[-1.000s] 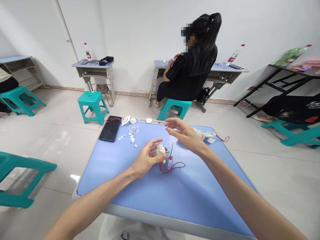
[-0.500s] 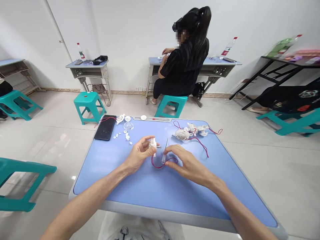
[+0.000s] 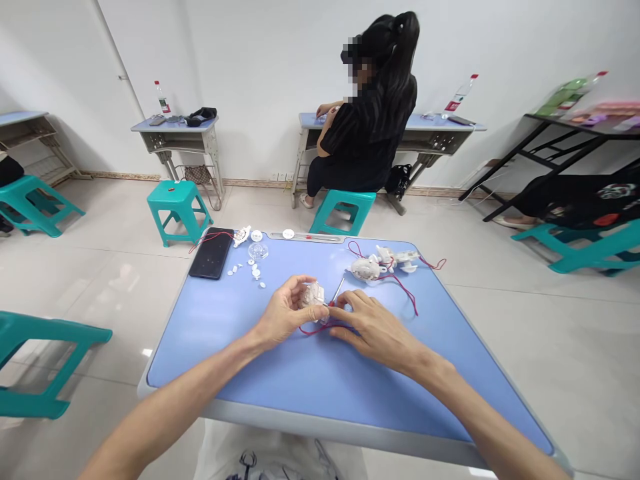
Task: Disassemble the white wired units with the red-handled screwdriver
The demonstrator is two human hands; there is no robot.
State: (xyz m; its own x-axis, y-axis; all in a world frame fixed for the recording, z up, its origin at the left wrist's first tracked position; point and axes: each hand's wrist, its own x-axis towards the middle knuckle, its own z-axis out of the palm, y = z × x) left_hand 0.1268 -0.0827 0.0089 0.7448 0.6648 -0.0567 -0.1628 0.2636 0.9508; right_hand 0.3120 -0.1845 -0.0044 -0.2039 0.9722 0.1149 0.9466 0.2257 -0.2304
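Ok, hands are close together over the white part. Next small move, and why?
Probably ease the red wire aside with the right hand: it runs beneath both hands, close to the small screwdriver and the white plastic housing held in the left hand, so it could snag.

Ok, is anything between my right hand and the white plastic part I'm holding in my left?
Yes: a small screwdriver sits in the narrow gap between your right hand and the white plastic part in your left hand. A red wire passes below them, but it doesn't block the way.
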